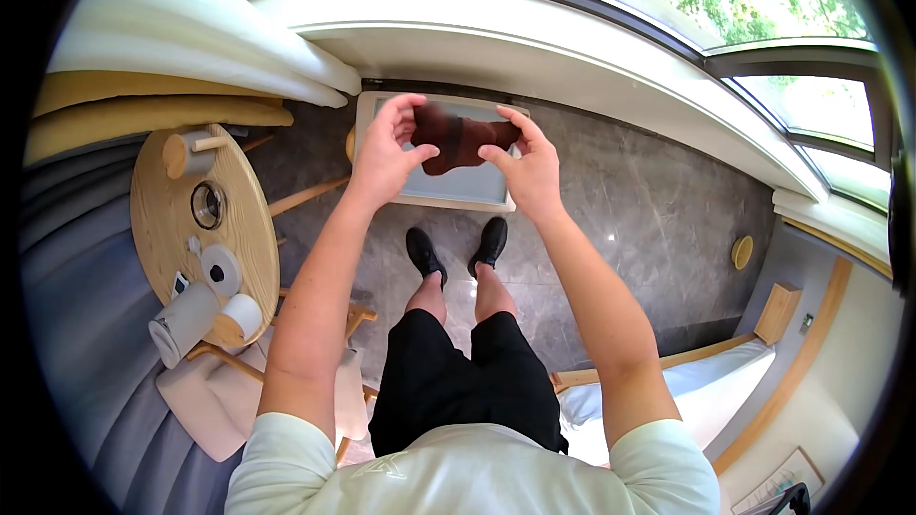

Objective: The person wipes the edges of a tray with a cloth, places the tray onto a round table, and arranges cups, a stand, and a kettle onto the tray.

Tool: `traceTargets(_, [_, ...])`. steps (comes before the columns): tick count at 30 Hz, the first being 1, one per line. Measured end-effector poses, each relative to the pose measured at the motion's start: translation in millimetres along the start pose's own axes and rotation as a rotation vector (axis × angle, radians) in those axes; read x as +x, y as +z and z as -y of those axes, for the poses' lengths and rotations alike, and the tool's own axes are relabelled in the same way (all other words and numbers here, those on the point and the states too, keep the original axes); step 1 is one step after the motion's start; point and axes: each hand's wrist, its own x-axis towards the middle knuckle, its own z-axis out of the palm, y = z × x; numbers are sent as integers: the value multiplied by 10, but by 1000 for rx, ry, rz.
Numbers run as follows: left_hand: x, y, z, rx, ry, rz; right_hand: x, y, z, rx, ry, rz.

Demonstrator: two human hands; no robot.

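Note:
A dark reddish-brown, sock-like cloth (456, 141) is stretched sideways between my two hands. My left hand (386, 150) grips its left end, thumb in front and fingers curled behind. The right end is pinched by my right hand (527, 160), its thumb touching the lower edge. Both arms reach forward, and the cloth is held up above a low white-rimmed rectangular stand (420, 198) with a grey top. Blur and the dark colour hide the cloth's finer details.
To the left, a round wooden table (153, 205) bears a glass ashtray-like dish (207, 204), a white paper roll (221, 270) and a grey cylinder (184, 322). A beige chair (215, 401) stands below it. A bed (706, 381) is at right; windows and curtains (210, 33) lie ahead.

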Motion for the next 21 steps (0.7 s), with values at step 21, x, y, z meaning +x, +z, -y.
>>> traceTargets(21, [990, 5, 14, 103, 39, 94, 872, -229, -166, 436, 144, 36])
